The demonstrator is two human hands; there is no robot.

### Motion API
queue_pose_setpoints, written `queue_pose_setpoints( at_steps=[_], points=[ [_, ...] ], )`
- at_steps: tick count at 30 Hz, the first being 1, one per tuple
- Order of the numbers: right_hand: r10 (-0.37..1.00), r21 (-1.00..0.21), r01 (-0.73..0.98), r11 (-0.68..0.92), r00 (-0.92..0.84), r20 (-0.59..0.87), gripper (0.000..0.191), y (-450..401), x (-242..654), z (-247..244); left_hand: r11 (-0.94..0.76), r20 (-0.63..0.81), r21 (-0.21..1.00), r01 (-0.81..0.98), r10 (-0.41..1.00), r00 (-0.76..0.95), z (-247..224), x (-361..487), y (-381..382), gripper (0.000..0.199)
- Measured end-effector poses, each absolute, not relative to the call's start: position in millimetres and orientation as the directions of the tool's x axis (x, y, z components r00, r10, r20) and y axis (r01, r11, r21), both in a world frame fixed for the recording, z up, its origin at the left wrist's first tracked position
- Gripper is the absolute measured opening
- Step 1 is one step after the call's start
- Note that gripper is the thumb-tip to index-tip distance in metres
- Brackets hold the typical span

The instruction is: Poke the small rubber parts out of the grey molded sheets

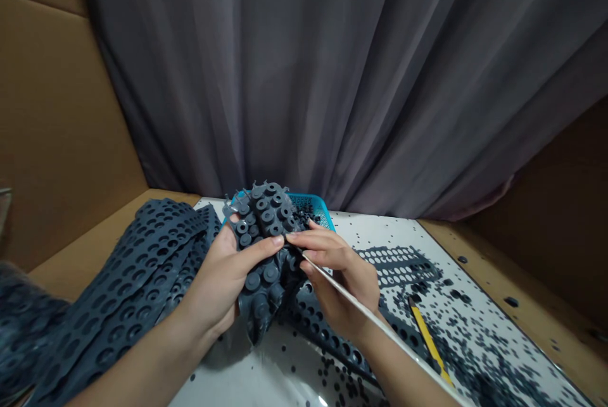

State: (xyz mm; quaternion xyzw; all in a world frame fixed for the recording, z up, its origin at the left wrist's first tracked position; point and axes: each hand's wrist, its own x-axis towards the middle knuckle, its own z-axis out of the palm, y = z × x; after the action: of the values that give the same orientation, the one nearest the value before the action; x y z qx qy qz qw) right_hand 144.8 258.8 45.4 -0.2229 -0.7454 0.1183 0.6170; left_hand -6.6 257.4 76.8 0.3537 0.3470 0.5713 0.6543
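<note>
A dark grey moulded rubber sheet (pixel 268 217), studded with round ring-like pieces, is bent over in front of me. My left hand (pixel 223 274) grips it from the left, thumb pressed across its face. My right hand (pixel 344 274) meets it from the right, fingertips pinched at its edge close to my left thumb. A long thin white strip or stick (pixel 380 325) runs from those fingertips over the right hand and forearm to the bottom edge; whether it is held cannot be told. Behind the sheet stands a blue basket (pixel 327 214) with small black pieces inside.
More perforated grey sheets (pixel 142 255) are heaped at left. A punched-out sheet (pixel 399 264) lies at right, beside a yellow-handled tool (pixel 430 344). Many small black bits (pixel 475 331) litter the white board. A grey curtain (pixel 304 78) hangs behind, with a cardboard wall (pixel 52 109) at left.
</note>
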Motion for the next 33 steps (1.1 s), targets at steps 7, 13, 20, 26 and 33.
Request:
queue_pose_setpoints(
  at_steps=[7,13,20,26,33],
  points=[
    [0.517,-0.5,0.168,0.849,-0.074,0.853,0.018,257.8,146.8,42.1,0.155,-0.089,0.85,-0.503,0.984,0.153,79.0,-9.2,258.5,0.068],
    [0.637,-0.652,0.153,0.743,0.139,0.758,0.006,262.0,151.0,43.6,0.198,-0.12,0.822,-0.533,0.977,0.179,78.1,-10.5,262.1,0.06],
    [0.896,-0.858,-0.258,0.444,0.141,0.422,0.014,270.7,152.9,51.8,0.238,-0.132,0.788,-0.568,0.966,0.222,77.7,-11.2,264.0,0.04],
    [0.942,-0.887,-0.461,-0.024,-0.308,0.135,0.026,274.3,166.9,60.4,0.261,-0.148,0.765,-0.589,0.961,0.234,78.5,-13.9,267.2,0.035],
    [0.872,-0.938,-0.33,-0.109,-0.485,0.069,0.029,270.1,166.0,56.9,0.378,-0.334,0.707,-0.598,0.924,0.188,79.2,-24.8,282.6,0.012]
  ],
)
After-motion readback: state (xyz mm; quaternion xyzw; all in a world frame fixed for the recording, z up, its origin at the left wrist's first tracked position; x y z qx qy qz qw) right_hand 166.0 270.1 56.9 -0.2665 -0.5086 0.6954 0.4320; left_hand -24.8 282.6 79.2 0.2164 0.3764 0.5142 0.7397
